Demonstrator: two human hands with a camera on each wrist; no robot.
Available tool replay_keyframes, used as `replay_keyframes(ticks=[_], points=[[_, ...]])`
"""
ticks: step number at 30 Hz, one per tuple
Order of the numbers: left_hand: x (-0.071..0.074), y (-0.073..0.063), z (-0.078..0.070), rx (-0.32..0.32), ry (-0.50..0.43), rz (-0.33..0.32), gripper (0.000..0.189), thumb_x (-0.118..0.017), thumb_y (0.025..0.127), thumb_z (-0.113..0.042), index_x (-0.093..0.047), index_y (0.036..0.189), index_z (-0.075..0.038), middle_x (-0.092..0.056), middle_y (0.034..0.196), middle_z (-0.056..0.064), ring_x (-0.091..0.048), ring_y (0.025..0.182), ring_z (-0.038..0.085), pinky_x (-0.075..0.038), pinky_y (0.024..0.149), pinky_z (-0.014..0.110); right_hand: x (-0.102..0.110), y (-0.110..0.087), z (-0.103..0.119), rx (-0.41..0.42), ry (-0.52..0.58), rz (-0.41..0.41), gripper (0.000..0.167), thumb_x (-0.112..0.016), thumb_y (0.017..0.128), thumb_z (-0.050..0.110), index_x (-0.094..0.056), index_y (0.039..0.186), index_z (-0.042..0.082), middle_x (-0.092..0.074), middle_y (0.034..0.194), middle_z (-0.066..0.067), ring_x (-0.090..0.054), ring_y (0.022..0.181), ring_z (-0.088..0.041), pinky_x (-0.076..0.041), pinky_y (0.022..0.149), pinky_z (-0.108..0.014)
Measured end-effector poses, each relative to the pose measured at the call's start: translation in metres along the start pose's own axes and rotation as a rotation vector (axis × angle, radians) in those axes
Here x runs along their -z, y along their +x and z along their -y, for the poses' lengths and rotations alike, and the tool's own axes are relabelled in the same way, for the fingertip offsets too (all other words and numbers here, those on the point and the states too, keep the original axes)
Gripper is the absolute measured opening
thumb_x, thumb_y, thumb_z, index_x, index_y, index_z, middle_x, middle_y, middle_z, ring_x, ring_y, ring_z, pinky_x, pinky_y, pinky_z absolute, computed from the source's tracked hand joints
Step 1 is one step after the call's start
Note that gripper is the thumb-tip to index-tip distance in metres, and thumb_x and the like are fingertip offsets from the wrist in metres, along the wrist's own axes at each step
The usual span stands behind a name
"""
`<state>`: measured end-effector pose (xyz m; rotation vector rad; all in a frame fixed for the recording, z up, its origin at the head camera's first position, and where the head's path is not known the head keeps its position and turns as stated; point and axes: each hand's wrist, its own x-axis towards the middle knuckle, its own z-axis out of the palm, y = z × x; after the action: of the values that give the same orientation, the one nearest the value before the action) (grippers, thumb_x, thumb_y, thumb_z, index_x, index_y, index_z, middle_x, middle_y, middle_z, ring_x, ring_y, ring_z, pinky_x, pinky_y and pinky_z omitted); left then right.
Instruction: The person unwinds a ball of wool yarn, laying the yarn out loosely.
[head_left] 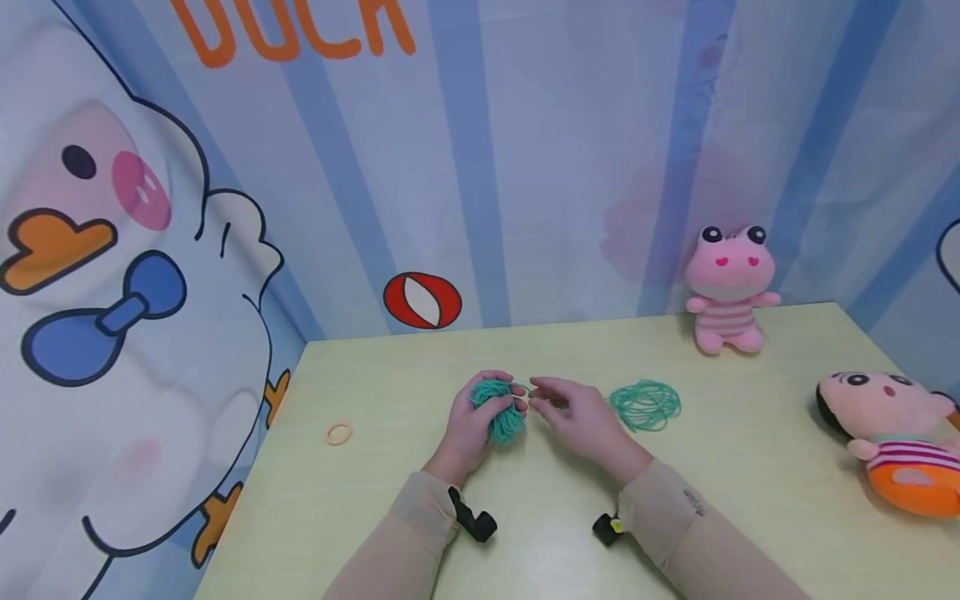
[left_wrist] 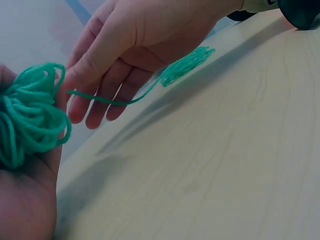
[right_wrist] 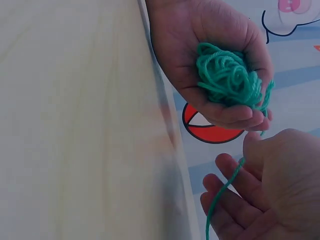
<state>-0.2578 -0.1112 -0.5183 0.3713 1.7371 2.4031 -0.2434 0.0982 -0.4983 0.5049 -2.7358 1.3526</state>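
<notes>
A looped bundle of green yarn [head_left: 506, 427] lies in my left hand [head_left: 467, 427], whose fingers and thumb curl round it. In the right wrist view, the bundle [right_wrist: 227, 77] sits cupped against the palm. Just to its right, my right hand [head_left: 581, 417] pinches a single yarn strand [right_wrist: 226, 185] between thumb and forefinger, the other fingers loosely bent. This strand runs from the bundle past the right hand towards a loose coil of the same green yarn [head_left: 645, 406] on the table. In the left wrist view, the strand [left_wrist: 131, 103] hangs slightly slack below the fingers.
An orange-pink ring [head_left: 338, 433] lies on the pale wooden table [head_left: 300, 517], left of the hands. A pink frog plush [head_left: 729, 287] sits at the back right; a doll plush [head_left: 900, 442] lies at the right edge. A printed curtain [head_left: 555, 167] hangs behind the table.
</notes>
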Motion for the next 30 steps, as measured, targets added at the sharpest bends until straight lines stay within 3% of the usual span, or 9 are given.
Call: replay_keyframes(ticks=[3, 5, 10, 15, 19, 24, 30], points=[[-0.001, 0.000, -0.001, -0.001, 0.012, 0.003, 0.030, -0.059, 0.106, -0.001, -0.053, 0.134, 0.008, -0.077, 0.110, 0.004, -0.078, 0.092, 0.017, -0.067, 0.090, 0.033, -0.001, 0.000, 0.001, -0.004, -0.045, -0.033, 0.032, -0.070, 0.110, 0.025, -0.076, 0.137, 0.010, -0.082, 0.126, -0.008, -0.078, 0.117, -0.029, -0.063, 0.104, -0.052], [-0.001, 0.000, -0.001, 0.004, 0.018, 0.003, 0.032, -0.060, 0.106, -0.001, -0.053, 0.135, 0.008, -0.076, 0.112, 0.009, -0.077, 0.092, 0.016, -0.067, 0.090, 0.032, -0.001, 0.000, 0.001, -0.009, -0.046, -0.057, 0.025, -0.070, 0.109, 0.022, -0.079, 0.129, 0.010, -0.084, 0.120, -0.007, -0.079, 0.111, -0.026, -0.064, 0.101, -0.050], [-0.001, -0.001, -0.002, 0.019, 0.048, -0.015, 0.038, -0.062, 0.107, -0.002, -0.050, 0.140, 0.011, -0.073, 0.119, 0.018, -0.076, 0.093, 0.015, -0.066, 0.091, 0.030, 0.005, -0.004, -0.004, -0.031, 0.042, -0.124, 0.022, -0.067, 0.111, 0.021, -0.079, 0.126, 0.009, -0.083, 0.110, -0.004, -0.079, 0.102, -0.019, -0.066, 0.094, -0.043], [-0.001, -0.002, -0.004, 0.027, 0.103, -0.021, 0.042, -0.063, 0.107, -0.001, -0.048, 0.145, 0.009, -0.075, 0.118, 0.003, -0.072, 0.096, 0.017, -0.064, 0.090, 0.026, 0.017, -0.010, -0.008, -0.008, 0.132, -0.217, 0.022, -0.066, 0.111, 0.016, -0.077, 0.125, 0.003, -0.082, 0.110, -0.012, -0.079, 0.096, -0.021, -0.065, 0.085, -0.026], [0.001, -0.002, -0.003, 0.029, 0.144, -0.022, 0.046, -0.062, 0.106, 0.000, -0.047, 0.149, 0.005, -0.074, 0.122, 0.004, -0.069, 0.097, 0.021, -0.061, 0.088, 0.023, 0.030, -0.015, -0.014, 0.002, 0.184, -0.306, 0.020, -0.065, 0.111, 0.013, -0.076, 0.122, 0.000, -0.080, 0.108, -0.020, -0.077, 0.090, -0.017, -0.060, 0.078, -0.016], [0.001, 0.000, 0.000, 0.018, 0.077, -0.035, 0.047, -0.057, 0.105, 0.002, -0.045, 0.150, 0.007, -0.074, 0.125, 0.007, -0.071, 0.100, 0.025, -0.063, 0.091, 0.027, 0.047, -0.024, -0.020, 0.011, 0.221, -0.419, 0.021, -0.067, 0.110, 0.013, -0.076, 0.120, -0.003, -0.080, 0.105, -0.025, -0.076, 0.084, -0.010, -0.059, 0.074, -0.012], [0.002, 0.001, 0.002, 0.027, -0.024, -0.026, 0.036, -0.054, 0.108, 0.001, -0.048, 0.143, 0.006, -0.075, 0.132, 0.015, -0.076, 0.118, 0.034, -0.066, 0.099, 0.037, 0.067, -0.035, -0.036, -0.044, 0.215, -0.453, 0.024, -0.066, 0.111, 0.015, -0.075, 0.124, -0.004, -0.080, 0.108, -0.025, -0.075, 0.081, 0.000, -0.058, 0.074, -0.010]])
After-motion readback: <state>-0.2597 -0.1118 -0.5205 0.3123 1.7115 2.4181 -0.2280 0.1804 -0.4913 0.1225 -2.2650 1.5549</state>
